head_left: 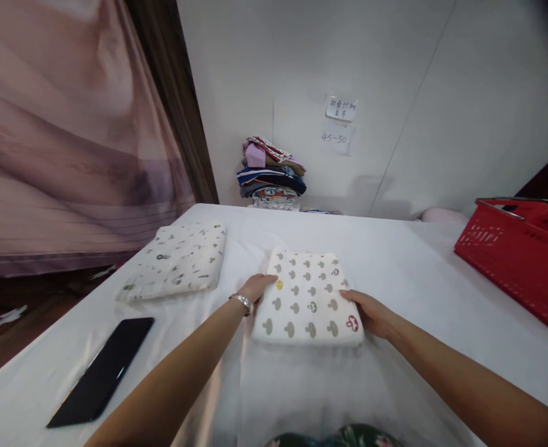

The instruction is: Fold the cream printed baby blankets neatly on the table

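A folded white cloth with a mushroom print [306,298] lies in front of me on the white-covered table. My left hand [255,288] grips its left edge, thumb on top and the other fingers mostly hidden beside or beneath it. On the opposite edge, my right hand [367,310] holds the cloth the same way, thumb over the top. A silver bracelet [242,303] circles my left wrist. To the left lies another folded white cloth with small grey prints [181,261], apart from my hands.
A flat black phone-like slab [104,372] rests at the table's left front. At the right stands a red plastic basket [520,261]. Beyond the far edge rises a stack of folded fabrics [274,174] against the wall. A pink curtain [69,136] hangs at left.
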The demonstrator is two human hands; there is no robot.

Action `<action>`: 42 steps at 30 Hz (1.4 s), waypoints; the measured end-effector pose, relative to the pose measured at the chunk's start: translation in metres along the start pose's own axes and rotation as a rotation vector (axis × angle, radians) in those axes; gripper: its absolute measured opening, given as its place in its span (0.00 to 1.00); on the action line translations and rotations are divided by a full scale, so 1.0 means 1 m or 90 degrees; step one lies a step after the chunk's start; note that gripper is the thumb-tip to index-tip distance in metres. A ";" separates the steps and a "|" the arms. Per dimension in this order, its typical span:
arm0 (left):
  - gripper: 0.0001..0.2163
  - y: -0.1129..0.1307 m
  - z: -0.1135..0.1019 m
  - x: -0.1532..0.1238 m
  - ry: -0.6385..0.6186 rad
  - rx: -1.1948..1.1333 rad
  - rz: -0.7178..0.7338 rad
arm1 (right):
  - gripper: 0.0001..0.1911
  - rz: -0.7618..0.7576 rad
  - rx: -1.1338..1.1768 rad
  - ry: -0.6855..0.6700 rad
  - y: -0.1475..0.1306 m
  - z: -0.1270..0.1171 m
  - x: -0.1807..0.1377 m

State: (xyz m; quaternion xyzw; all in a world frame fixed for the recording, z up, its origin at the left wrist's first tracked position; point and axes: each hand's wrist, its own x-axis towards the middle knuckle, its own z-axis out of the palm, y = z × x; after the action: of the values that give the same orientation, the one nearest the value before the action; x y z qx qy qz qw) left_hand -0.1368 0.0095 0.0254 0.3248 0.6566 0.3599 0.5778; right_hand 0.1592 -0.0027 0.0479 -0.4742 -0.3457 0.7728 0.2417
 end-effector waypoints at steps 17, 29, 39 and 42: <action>0.16 -0.007 0.056 -0.035 0.030 0.161 0.128 | 0.24 -0.336 -0.924 0.277 -0.025 0.017 -0.016; 0.13 0.013 0.125 -0.071 -0.002 -0.015 0.106 | 0.15 -0.405 -1.253 0.303 -0.016 0.064 -0.053; 0.11 0.028 0.176 -0.121 -0.211 -0.260 0.139 | 0.39 -0.421 -1.268 0.466 -0.017 0.042 -0.098; 0.15 0.029 0.186 -0.134 -0.242 -0.215 0.157 | 0.36 -0.401 -1.203 0.450 -0.019 0.019 -0.111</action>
State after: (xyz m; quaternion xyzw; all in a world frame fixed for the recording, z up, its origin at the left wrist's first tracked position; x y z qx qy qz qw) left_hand 0.0640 -0.0693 0.1069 0.3634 0.4227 0.4645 0.6881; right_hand 0.1914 -0.0746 0.1310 -0.5566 -0.8243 -0.0902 0.0508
